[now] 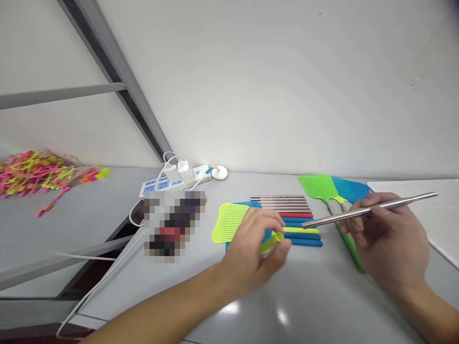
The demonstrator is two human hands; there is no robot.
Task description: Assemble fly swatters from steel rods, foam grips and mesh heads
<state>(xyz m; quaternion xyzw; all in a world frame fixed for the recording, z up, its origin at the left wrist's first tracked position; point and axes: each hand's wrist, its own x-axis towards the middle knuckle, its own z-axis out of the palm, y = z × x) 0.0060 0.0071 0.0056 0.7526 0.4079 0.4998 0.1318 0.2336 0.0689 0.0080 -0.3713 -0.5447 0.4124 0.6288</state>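
My left hand (pixel 256 243) is closed around a yellow-green plastic handle tube (pixel 271 242), its hollow end facing right. In my right hand (pixel 390 239) is a slim metal rod (pixel 369 210), tilted up to the right, its left end near the tube but apart from it. Under and behind my left hand lie a yellow-green fly swatter head (pixel 229 222) and blue ones partly hidden. Between my hands are several metal rods (pixel 287 203) in a row, with a red handle (pixel 296 215), a yellow-green handle (pixel 301 230) and blue handles (pixel 306 242) in front.
Fly swatters with a green head (pixel 317 186) and a blue head (pixel 351 188) lie at the right, beside a white sheet (pixel 444 220). A power strip (pixel 161 186) with white cables stands at the back left. Colourful plastic pieces (pixel 39 177) are heaped far left.
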